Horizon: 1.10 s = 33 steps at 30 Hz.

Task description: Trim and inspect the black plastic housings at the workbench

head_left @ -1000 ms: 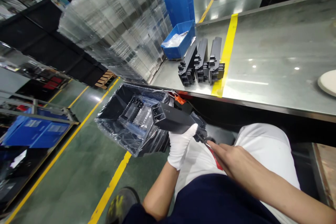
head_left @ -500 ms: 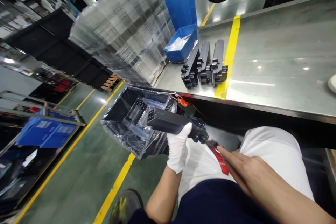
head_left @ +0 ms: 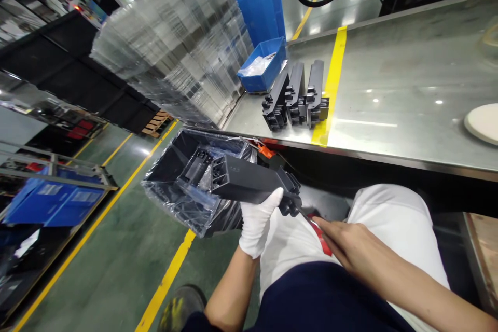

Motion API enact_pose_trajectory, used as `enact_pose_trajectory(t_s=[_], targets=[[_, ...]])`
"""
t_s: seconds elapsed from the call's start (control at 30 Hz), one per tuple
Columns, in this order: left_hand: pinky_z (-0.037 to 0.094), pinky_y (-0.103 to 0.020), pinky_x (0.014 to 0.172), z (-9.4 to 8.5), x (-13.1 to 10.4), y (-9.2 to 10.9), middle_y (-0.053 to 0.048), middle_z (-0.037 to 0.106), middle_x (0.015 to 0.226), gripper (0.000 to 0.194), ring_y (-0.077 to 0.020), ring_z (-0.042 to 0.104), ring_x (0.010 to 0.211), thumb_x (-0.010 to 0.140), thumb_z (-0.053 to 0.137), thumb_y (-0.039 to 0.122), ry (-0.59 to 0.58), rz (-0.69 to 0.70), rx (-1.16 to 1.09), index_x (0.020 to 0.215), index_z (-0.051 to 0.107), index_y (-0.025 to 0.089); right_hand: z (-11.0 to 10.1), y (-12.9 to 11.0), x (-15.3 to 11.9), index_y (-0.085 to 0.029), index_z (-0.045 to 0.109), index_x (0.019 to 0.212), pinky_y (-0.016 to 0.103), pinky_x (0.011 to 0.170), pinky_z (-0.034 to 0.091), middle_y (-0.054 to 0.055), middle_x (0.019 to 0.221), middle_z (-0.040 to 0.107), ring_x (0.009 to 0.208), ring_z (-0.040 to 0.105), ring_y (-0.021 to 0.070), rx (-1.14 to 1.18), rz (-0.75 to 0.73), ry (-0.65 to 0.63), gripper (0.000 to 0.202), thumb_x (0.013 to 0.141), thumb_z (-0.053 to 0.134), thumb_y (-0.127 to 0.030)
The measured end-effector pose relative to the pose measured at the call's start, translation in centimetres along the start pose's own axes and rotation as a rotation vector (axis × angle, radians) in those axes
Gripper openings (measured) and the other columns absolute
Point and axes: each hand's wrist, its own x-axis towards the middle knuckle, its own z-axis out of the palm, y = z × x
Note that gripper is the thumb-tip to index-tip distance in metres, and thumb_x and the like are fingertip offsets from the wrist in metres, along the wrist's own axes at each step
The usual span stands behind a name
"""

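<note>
The film-lined crate (head_left: 163, 166) is the landmark. The black plastic housing (head_left: 249, 179) is held aslant, its open, ribbed end in view over the right part of the crate and its knobbed end out past the crate's right side. The left hand (head_left: 259, 218), in a white glove, is just right of the crate, its fingers clamped on the underside and near edge of the black plastic housing. The right hand (head_left: 344, 238), bare and farther right of the crate, has its fingers closed on a slim metal tool (head_left: 304, 215), whose tip meets the knobbed end; whether it goes inside cannot be told. A red item (head_left: 323, 243) shows just below those fingers. More black parts (head_left: 196, 166) lie inside the crate.

Beyond the crate and to its right runs the metal counter (head_left: 389, 88). On it, three similar black housings (head_left: 296, 94) stand side by side near a yellow stripe (head_left: 336, 72), with a blue bin (head_left: 261, 83) of clear bags behind their left end. Above the crate in view rises a film-wrapped stack (head_left: 179, 46); an orange clip (head_left: 266, 151) is at the crate's right corner, by the counter edge.
</note>
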Motion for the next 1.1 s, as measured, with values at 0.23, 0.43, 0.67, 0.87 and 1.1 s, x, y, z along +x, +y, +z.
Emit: enact_pose_trajectory(t_s=[0.23,0.43,0.67,0.87,1.1], targets=[[0.056,-0.038,0.101,0.8,0.4,-0.2,-0.007,0.078,0.114,0.067,-0.0202,0.074,0.098,0.066,0.094,0.025,-0.012,-0.035,0.017,0.127,0.069,0.020,-1.7,-0.7,0.3,-0.016,0.067,0.124,0.024,0.059,0.045,0.007,0.079,0.074,0.063,0.070,0.0173,-0.069,-0.069,-0.059,0.038,0.095,0.044,-0.006],[0.057,-0.037,0.099,1.0,1.0,-0.2,-0.007,0.078,0.116,0.063,-0.0199,0.074,0.100,0.067,0.094,0.025,-0.023,-0.017,0.026,0.125,0.070,0.019,-3.6,0.0,0.9,-0.017,0.066,0.125,0.024,0.058,0.043,0.005,0.083,0.073,0.063,0.069,0.0161,-0.092,-0.085,-0.054,0.042,0.093,0.042,-0.002],[0.057,-0.034,0.099,1.1,1.1,0.1,-0.007,0.079,0.111,0.061,-0.0177,0.074,0.098,0.068,0.093,0.023,-0.038,0.023,0.071,0.125,0.070,0.018,-4.3,0.8,1.2,-0.021,0.070,0.112,0.023,0.062,0.047,0.003,0.079,0.073,0.065,0.070,0.0161,0.033,-0.017,-0.092,0.033,0.100,0.042,-0.009],[0.052,-0.039,0.109,1.0,1.0,-0.7,-0.003,0.076,0.122,0.071,-0.0188,0.072,0.108,0.069,0.093,0.023,0.025,0.020,-0.033,0.134,0.064,0.027,-3.8,-0.7,0.6,-0.020,0.068,0.109,0.026,0.064,0.050,0.005,0.081,0.072,0.068,0.071,0.0184,0.148,-0.041,-0.048,0.033,0.104,0.036,-0.018],[0.052,-0.040,0.108,1.7,0.6,-0.6,-0.005,0.077,0.120,0.067,-0.0214,0.073,0.107,0.065,0.095,0.024,0.065,0.010,-0.054,0.127,0.069,0.025,-0.8,0.2,0.0,-0.017,0.062,0.134,0.023,0.049,0.040,0.006,0.079,0.070,0.054,0.064,0.0155,-0.344,0.065,0.011,0.051,0.086,0.051,-0.004]])
